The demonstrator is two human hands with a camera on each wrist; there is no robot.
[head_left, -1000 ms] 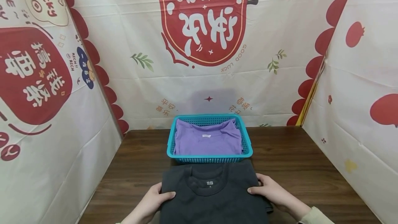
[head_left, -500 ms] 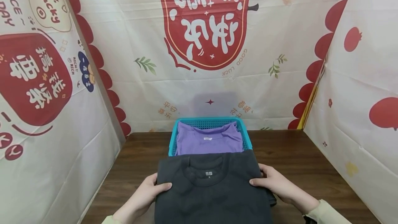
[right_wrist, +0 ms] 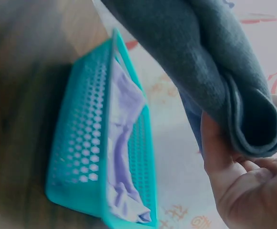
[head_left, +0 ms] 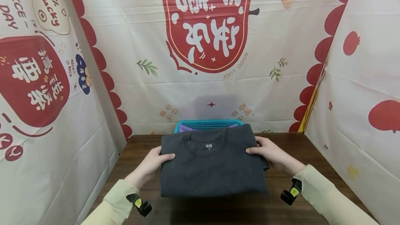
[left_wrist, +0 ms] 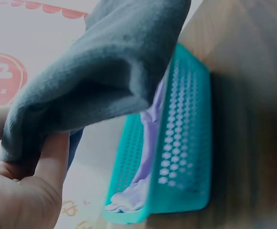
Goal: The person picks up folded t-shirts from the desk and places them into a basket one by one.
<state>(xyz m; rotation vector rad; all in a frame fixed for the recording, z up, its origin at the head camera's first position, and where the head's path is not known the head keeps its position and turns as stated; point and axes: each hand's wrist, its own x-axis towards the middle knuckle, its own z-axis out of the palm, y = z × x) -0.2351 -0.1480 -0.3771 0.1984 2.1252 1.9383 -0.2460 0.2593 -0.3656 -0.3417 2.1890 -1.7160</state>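
A folded dark grey T-shirt (head_left: pixel 212 169) hangs above the table, its collar and small white label facing up. My left hand (head_left: pixel 157 160) grips its left side, thumb on top and fingers beneath. On the opposite side my right hand (head_left: pixel 268 152) holds it the same way; in the right wrist view the folded edge loops between thumb and fingers. Behind and below is a turquoise basket (left_wrist: pixel 188 129), mostly covered by the shirt in the head view. A folded purple garment (right_wrist: pixel 121 138) lies inside the basket, as both wrist views show.
The brown wooden table (head_left: pixel 137 190) carries the basket near its back edge. Printed white cloth walls (head_left: pixel 125 96) with red designs enclose the back and both sides. A black strapped device (head_left: pixel 139 205) sits on each wrist.
The grey T-shirt, held in both hands, has risen and moved forward from in front of the basket. It now overlaps most of the basket and the purple garment in the head view.
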